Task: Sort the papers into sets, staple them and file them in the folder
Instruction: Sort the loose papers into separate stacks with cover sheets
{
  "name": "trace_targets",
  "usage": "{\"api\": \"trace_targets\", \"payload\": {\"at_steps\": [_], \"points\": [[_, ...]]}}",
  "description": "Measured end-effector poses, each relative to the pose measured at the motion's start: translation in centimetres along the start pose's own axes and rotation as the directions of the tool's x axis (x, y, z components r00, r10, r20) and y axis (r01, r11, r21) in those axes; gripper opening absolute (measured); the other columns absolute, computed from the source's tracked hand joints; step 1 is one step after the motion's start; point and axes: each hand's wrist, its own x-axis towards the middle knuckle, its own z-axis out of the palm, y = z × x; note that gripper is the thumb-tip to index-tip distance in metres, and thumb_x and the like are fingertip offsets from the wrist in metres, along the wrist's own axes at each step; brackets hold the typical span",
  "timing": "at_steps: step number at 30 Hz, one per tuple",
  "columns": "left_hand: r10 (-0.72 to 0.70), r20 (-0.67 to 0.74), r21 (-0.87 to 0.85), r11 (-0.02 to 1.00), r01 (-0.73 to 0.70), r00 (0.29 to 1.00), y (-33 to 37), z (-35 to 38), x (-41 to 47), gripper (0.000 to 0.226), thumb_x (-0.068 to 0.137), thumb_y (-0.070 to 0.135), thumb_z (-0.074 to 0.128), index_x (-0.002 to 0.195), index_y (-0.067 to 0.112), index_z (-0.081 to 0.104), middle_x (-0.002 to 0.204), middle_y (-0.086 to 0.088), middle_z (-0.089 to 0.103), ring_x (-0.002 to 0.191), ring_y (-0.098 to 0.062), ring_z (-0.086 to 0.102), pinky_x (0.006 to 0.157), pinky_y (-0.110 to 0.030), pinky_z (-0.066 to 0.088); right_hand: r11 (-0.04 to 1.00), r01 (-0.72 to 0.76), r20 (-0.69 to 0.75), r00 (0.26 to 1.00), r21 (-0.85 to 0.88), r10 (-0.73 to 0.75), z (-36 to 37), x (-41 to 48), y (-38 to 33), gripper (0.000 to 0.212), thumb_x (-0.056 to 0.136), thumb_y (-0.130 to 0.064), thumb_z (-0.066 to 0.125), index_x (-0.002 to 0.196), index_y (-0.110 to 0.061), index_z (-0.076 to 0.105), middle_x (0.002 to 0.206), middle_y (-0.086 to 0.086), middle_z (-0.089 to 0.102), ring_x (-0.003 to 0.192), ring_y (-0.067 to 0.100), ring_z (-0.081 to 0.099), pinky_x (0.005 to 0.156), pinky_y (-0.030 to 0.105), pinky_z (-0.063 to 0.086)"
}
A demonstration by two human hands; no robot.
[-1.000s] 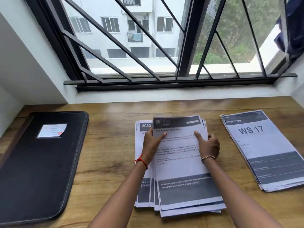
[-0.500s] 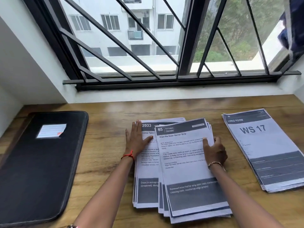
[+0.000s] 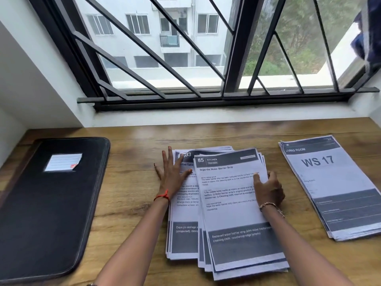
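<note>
Head view: sorting underway, stapling and filing seemingly pending. Flat left hand (image 3: 172,176) presses the white-and-grey printed pile (image 3: 184,240); right hand (image 3: 270,190) pinches the fanned Kitchen sheets (image 3: 233,203); black leather folder (image 3: 41,213) lies closed.

A wooden table (image 3: 134,193) is spread across the near half of the view, its grain running left to right. Along its far edge a white sill (image 3: 206,117) is set beneath a wide window with a dark frame (image 3: 237,48). Slanted dark bars (image 3: 144,44) are fixed across the panes. A white wall (image 3: 31,79) is seen at the far left, angled toward the window. Through the left panes a pale building (image 3: 127,46) with rows of windows and a small balcony (image 3: 169,40) is seen. Green trees (image 3: 299,38) are seen through the right panes. A dark blue cloth (image 3: 371,27) is hung at the far right.
</note>
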Motion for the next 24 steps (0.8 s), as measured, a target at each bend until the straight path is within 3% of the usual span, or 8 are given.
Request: {"api": "trace_targets", "payload": {"at_steps": [12, 16, 18, 20, 21, 22, 23, 24], "points": [[0.072, -0.144, -0.350, 0.929, -0.119, 0.987, 1.4, -0.3, -1.1, 0.060, 0.089, 0.006, 0.059, 0.143, 0.015, 0.034, 0.154, -0.012, 0.018, 0.145, -0.023, -0.001, 0.114, -0.030, -0.004, 0.997, -0.048, 0.005, 0.999, 0.059, 0.047, -0.1, -0.5, -0.7, 0.032, 0.085, -0.027, 0.058, 0.107, -0.004, 0.054, 0.104, 0.022, 0.064, 0.097, 0.039, 0.059, 0.079, 0.038, 0.042], [0.110, -0.221, -0.425, 0.884, -0.197, 0.969, 1.1, -0.6, -1.8, 0.069, 0.084, -0.010, 0.054, 0.145, 0.013, 0.028, 0.152, -0.008, 0.025, 0.140, -0.014, 0.013, 0.115, -0.031, 0.017, 0.995, -0.061, 0.003, 0.998, 0.076, 0.061, 0.1, -0.9, -0.9, 0.033, 0.085, -0.026, 0.058, 0.109, -0.004, 0.053, 0.106, 0.024, 0.064, 0.098, 0.040, 0.058, 0.080, 0.039, 0.043], [0.118, -0.294, -0.452, 0.857, -0.247, 0.949, 1.3, -0.9, -2.4, 0.078, 0.082, -0.016, 0.049, 0.146, 0.020, 0.025, 0.148, -0.001, 0.030, 0.120, -0.011, 0.044, 0.100, -0.023, 0.035, 0.993, -0.059, -0.007, 0.998, 0.101, 0.060, 0.2, -1.1, -1.0, 0.032, 0.085, -0.026, 0.057, 0.108, -0.005, 0.052, 0.107, 0.023, 0.064, 0.098, 0.040, 0.058, 0.080, 0.039, 0.044], [0.055, -0.292, -0.540, 0.814, -0.212, 0.955, 1.5, -0.7, -2.9, 0.079, 0.084, -0.009, 0.052, 0.144, 0.034, 0.023, 0.136, -0.016, 0.048, 0.080, -0.004, 0.058, 0.078, -0.016, 0.043, 0.989, -0.055, -0.014, 0.998, 0.139, 0.057, 0.5, -1.3, -1.1, 0.031, 0.085, -0.026, 0.057, 0.108, -0.005, 0.052, 0.107, 0.022, 0.064, 0.098, 0.039, 0.058, 0.080, 0.039, 0.044], [-0.013, -0.249, -0.623, 0.768, -0.150, 0.969, 1.6, -0.6, -2.9, 0.078, 0.085, 0.000, 0.059, 0.144, 0.035, 0.022, 0.130, -0.020, 0.047, 0.075, -0.002, 0.059, 0.070, -0.015, 0.042, 0.986, -0.055, -0.011, 0.998, 0.159, 0.058, 0.6, -1.3, -1.1, 0.032, 0.085, -0.026, 0.057, 0.107, -0.004, 0.052, 0.106, 0.022, 0.064, 0.098, 0.039, 0.058, 0.080, 0.039, 0.044], [-0.072, -0.191, -0.699, 0.710, -0.084, 0.979, 1.7, -0.5, -2.9, 0.076, 0.082, 0.014, 0.067, 0.143, 0.031, 0.025, 0.120, -0.023, 0.059, 0.086, -0.005, 0.063, 0.087, -0.022, 0.050, 0.982, -0.056, -0.008, 0.998, 0.183, 0.058, 0.8, -1.4, -1.2, 0.032, 0.085, -0.026, 0.058, 0.107, -0.004, 0.052, 0.106, 0.021, 0.064, 0.098, 0.039, 0.057, 0.080, 0.039, 0.044], [-0.112, -0.123, -0.748, 0.664, -0.018, 0.986, 1.7, -0.5, -2.8, 0.078, 0.076, 0.031, 0.073, 0.142, 0.025, 0.031, 0.122, -0.006, 0.060, 0.105, -0.013, 0.061, 0.091, -0.036, 0.052, 0.976, -0.054, -0.007, 0.998, 0.209, 0.057, 1.0, -1.4, -1.3, 0.032, 0.085, -0.025, 0.058, 0.107, -0.003, 0.053, 0.106, 0.021, 0.064, 0.098, 0.038, 0.057, 0.080, 0.038, 0.044], [-0.120, -0.048, -0.759, 0.649, 0.041, 0.992, 1.6, -0.3, -2.5, 0.086, 0.070, 0.043, 0.076, 0.141, 0.019, 0.035, 0.134, -0.011, 0.053, 0.119, -0.019, 0.054, 0.102, -0.041, 0.045, 0.971, -0.050, -0.008, 0.999, 0.235, 0.053, 1.1, -1.5, -1.5, 0.031, 0.085, -0.024, 0.059, 0.106, -0.002, 0.053, 0.105, 0.021, 0.064, 0.097, 0.037, 0.058, 0.080, 0.037, 0.044]]}}
